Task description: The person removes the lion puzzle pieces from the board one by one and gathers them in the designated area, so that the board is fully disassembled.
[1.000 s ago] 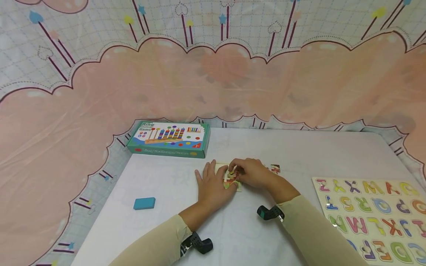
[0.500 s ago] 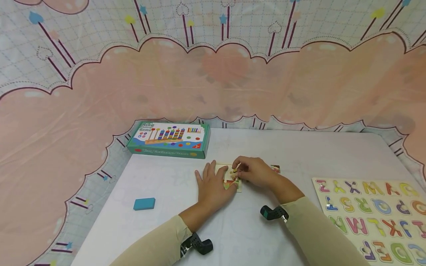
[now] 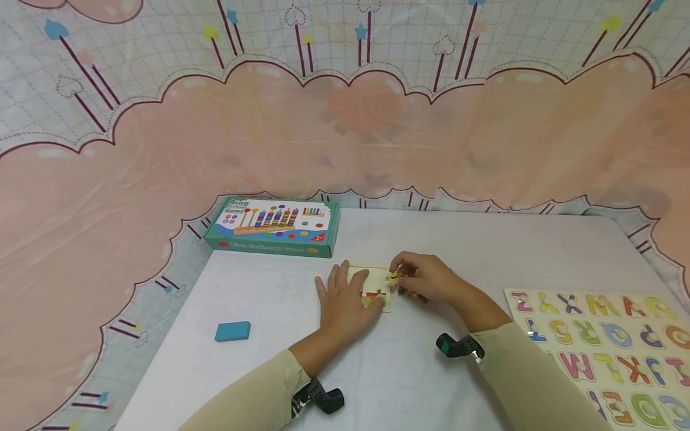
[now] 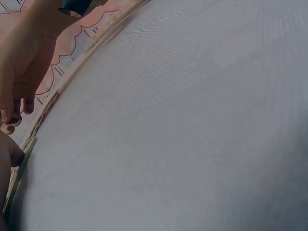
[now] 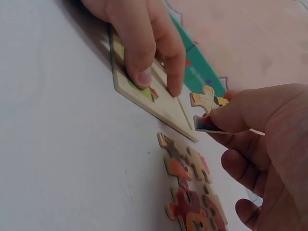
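Note:
My left hand lies with spread fingers on a pale wooden puzzle board, holding it down against the white tabletop. A green and red picture patch shows in the board's tray close to the thumb. Just off the board's right edge, my right hand pinches a jigsaw piece between thumb and forefinger. Yellow with dark marks, this piece is raised above the table in the right wrist view. Several loose jigsaw pieces lie on the table below the right hand, which mostly covers them in the head view.
Behind the left hand stands a green ring game box. A blue block lies to the left. At the right, a large alphabet board with coloured letters reaches the table's edge. A patterned cloth hangs behind the table.
My right hand has drawn back to the right, from over the puzzle board to beyond its edge, with the jigsaw piece pinched. More of the bare tray shows. The left hand has stayed put.

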Tool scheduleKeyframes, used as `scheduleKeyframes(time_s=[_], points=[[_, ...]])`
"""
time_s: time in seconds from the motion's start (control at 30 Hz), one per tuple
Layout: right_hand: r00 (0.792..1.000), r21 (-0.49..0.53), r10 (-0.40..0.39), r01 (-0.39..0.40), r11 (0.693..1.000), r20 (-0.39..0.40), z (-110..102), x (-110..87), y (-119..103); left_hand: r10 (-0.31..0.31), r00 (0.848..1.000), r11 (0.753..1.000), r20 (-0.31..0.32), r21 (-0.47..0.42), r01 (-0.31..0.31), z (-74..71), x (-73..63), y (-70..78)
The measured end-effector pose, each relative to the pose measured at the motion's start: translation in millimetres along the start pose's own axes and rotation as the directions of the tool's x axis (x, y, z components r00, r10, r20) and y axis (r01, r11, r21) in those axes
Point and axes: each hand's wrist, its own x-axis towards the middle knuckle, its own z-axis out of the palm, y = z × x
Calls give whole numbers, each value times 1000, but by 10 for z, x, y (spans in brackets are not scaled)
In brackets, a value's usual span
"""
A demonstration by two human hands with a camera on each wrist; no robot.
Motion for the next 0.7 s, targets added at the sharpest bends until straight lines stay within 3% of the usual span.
scheduleKeyframes(time_s=[0.27, 0.5, 0.7], points=[[999, -7, 19, -19, 1000, -42, -96, -85, 38, -6, 1000, 1000, 1, -12, 6, 22, 6, -12], [994, -108, -16, 5, 994, -104, -201, -179, 108, -6, 1000, 1000, -8, -21, 6, 32, 5, -13], [994, -134, -7, -7, 991, -106, -298, -282, 189, -10, 1000, 999, -7, -35, 10, 30, 4, 2]])
